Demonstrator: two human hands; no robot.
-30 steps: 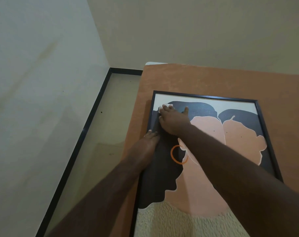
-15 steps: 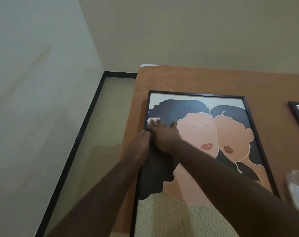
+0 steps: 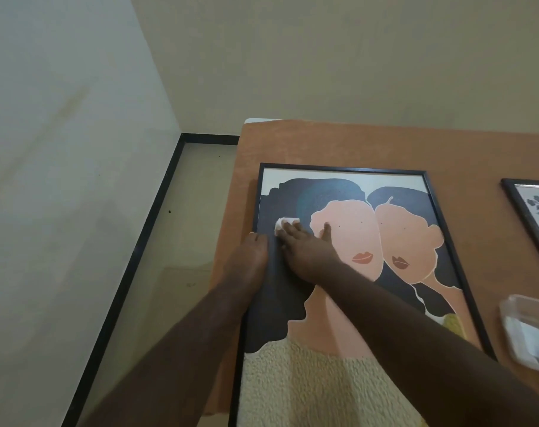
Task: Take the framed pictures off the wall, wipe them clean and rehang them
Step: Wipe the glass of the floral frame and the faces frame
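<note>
- The large framed picture [image 3: 348, 272] of two stylised faces lies flat on the orange-brown table [image 3: 354, 143], off the wall, its long left edge near the table's left edge.
- Your right hand [image 3: 305, 251] lies flat on the glass, fingers straight, pressing a small white wipe [image 3: 283, 224] onto the dark hair area at the picture's upper left; grip released, nothing clenched.
- Your left hand [image 3: 249, 260] rests on the black frame's left edge; its fingers curl down over the edge, so you cannot tell the grip there.
- A second framed picture [image 3: 536, 214] with a leaf print lies to the right, apart from the first.
- A clear plastic container [image 3: 527, 331] sits at the right edge, just beside the large frame's lower right.
</note>
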